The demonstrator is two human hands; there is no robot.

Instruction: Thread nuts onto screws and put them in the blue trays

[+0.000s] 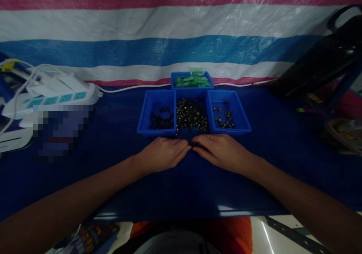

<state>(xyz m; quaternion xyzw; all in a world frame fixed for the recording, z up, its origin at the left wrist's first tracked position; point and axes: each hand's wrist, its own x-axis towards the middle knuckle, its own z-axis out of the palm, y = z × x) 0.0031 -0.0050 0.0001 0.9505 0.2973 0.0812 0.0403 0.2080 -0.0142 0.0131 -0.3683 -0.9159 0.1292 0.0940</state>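
Note:
Just in front of the blue bins, my left hand (pixel 165 154) and my right hand (pixel 217 150) almost touch at the fingertips. A small black part (pixel 194 144) shows between them, pinched by the right fingers; its exact kind is too dark to tell. The left fingers are pressed together at its other side, and what they grip is hidden. Slim black pieces (pixel 163 119) lie in the left bin (pixel 143 112). Dark and shiny metal pieces (pixel 190 112) are heaped in the middle, with several metal pieces (pixel 226 122) in the right bin (pixel 241 112).
Behind stands another blue bin (pixel 173 81) with green packets (pixel 194 80). A white power strip (pixel 92 94) with plugs and cables is at the left, beside a pixelated object (pixel 63 133). A large black object (pixel 311 61) leans at the right, near a basket (pixel 343 135).

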